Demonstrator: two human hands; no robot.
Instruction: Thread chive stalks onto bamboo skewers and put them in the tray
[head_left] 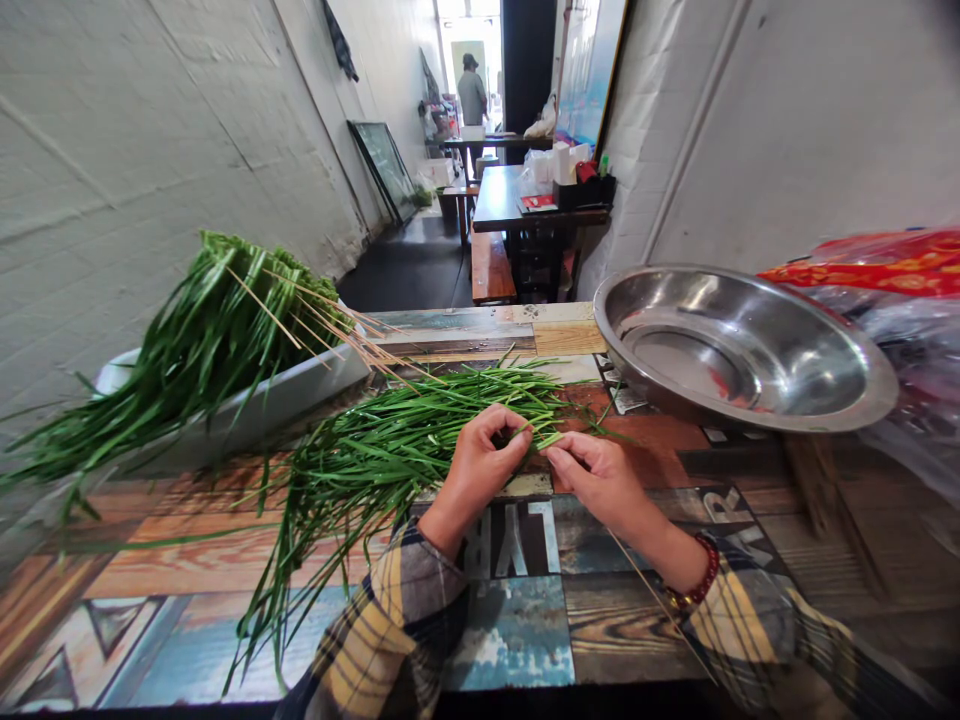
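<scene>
My left hand (484, 465) is closed in a pinch on the pale stem ends of some garlic chives (551, 440). Close by on its right, my right hand (600, 480) is pinched at the same stem ends and holds a thin bamboo skewer (656, 595), whose long end sticks out below the palm toward me. The skewer's tip is hidden by the fingers. Under and behind my left hand, a loose pile of garlic chives (375, 440) spreads over the patterned wooden table (517, 620).
At the left a white tray (300, 385) bears a thick heap of skewered chives (232, 310), with bare skewer ends (352, 335) jutting right. A steel basin (750, 345) stands at the right beside red and clear plastic bags (885, 265). Farther back are another table (499, 195) and a person (471, 95).
</scene>
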